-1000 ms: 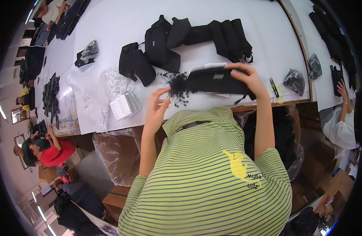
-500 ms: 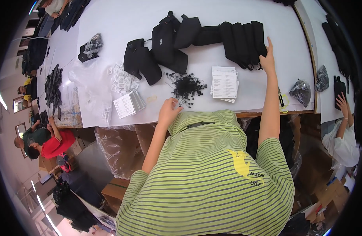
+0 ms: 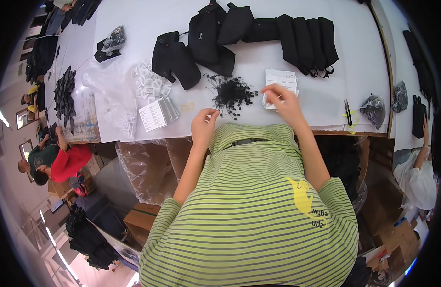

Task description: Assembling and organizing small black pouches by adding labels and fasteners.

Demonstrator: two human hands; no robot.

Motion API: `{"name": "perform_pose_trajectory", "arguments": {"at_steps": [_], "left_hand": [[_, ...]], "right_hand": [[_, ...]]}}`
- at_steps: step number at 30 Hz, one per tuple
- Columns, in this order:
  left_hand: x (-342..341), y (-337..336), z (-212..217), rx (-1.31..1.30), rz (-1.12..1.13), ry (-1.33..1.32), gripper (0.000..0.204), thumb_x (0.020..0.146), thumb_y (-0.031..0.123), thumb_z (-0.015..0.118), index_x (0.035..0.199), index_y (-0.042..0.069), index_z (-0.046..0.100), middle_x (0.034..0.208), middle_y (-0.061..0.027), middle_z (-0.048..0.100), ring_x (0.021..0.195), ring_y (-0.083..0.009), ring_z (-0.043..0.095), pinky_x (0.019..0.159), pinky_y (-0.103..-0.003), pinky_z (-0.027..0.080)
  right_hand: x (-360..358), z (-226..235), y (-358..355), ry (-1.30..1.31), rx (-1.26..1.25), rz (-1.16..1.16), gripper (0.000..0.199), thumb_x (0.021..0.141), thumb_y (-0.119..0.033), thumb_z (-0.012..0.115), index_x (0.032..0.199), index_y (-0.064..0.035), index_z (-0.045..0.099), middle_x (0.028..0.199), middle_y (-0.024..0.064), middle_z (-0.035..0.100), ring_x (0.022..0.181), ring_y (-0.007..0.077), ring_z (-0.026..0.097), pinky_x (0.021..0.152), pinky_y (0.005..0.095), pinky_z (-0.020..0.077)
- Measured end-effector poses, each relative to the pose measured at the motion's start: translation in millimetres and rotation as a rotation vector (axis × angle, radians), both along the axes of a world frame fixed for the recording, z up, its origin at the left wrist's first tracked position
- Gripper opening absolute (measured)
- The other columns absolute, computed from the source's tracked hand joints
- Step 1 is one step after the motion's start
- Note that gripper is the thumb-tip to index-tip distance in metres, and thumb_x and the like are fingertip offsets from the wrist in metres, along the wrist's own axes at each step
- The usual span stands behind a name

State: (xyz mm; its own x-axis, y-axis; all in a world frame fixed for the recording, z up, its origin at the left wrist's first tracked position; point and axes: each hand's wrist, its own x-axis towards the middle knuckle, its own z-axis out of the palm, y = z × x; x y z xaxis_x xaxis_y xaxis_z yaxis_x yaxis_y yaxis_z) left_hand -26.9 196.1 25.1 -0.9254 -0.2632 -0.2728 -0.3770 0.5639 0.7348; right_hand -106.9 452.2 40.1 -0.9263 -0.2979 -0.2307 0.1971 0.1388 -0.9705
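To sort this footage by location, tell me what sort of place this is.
Probably a sewing or packing workshop: black fabric pieces, white printed cards and a heap of small black cords share one white table.

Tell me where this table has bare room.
Bare: between the right cards and the snips; and right of the pouches, up to the wooden edge. Crowded: the middle, where left hand and right hand flank the cord pile; and the left, with clear bag, tags and left cards.
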Motion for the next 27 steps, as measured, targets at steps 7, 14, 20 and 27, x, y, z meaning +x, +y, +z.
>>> {"name": "perform_pose_trajectory", "arguments": {"at_steps": [7,14,20,27], "left_hand": [[0,14,55,0.381,-0.209,-0.037,0.015,0.085,0.017,0.065,0.088,0.002,0.064,0.077,-0.0026,0.065,0.065,-0.0105,0.055,0.060,-0.026,0.043],[22,21,71,0.466,-0.274,-0.043,0.017,0.084,0.017,0.065,0.085,0.001,0.062,0.076,-0.0032,0.064,0.064,-0.0100,0.054,0.061,-0.024,0.043],[41,7,71,0.359,-0.497,-0.139,0.017,0.085,0.018,0.064,0.085,0.001,0.061,0.071,-0.0032,0.062,0.061,-0.0098,0.051,0.060,-0.024,0.043],[27,-50,56,0.069,-0.094,0.209,0.026,0.086,0.021,0.064,0.104,0.003,0.059,0.103,-0.0117,0.058,0.098,-0.0210,0.054,0.088,-0.032,0.042]], "right_hand": [[24,20,-61,-0.506,-0.180,0.250,0.027,0.091,-0.028,0.057,0.102,-0.0071,0.069,0.071,-0.0019,0.059,0.062,0.0068,0.046,0.058,0.0216,0.0381],[18,51,-57,-0.511,-0.421,0.140,0.017,0.089,-0.020,0.057,0.088,-0.0053,0.066,0.085,0.0010,0.063,0.062,0.0036,0.048,0.058,0.0200,0.0389],[12,54,-43,-0.500,-0.696,-0.058,0.016,0.093,-0.018,0.053,0.093,-0.0033,0.059,0.079,0.0038,0.061,0.069,0.0068,0.055,0.061,0.0180,0.0437],[16,65,-36,-0.359,-0.743,-0.142,0.014,0.091,-0.016,0.054,0.087,-0.0024,0.057,0.068,-0.0002,0.051,0.062,0.0062,0.048,0.058,0.0190,0.0378]]}}
